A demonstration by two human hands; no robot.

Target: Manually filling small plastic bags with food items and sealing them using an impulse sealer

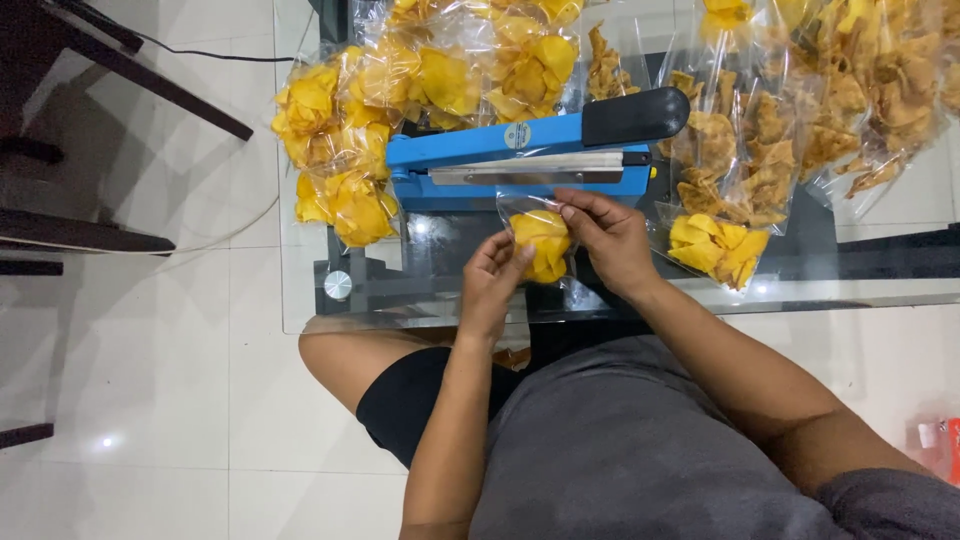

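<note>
A small clear bag of yellow chips (541,243) is held between both hands in front of a blue heat sealer (530,150) with a black handle, whose arm is raised. My left hand (493,283) grips the bag's left lower side. My right hand (608,238) pinches its right upper edge, close under the sealer's bar. The bag's open top lies near the sealing strip.
Several sealed bags of yellow chips (350,110) are piled left of and behind the sealer; bags of browner chips (760,150) lie to the right. All rest on a glass table (300,300). Dark chair legs (90,240) stand on the white tile floor at left.
</note>
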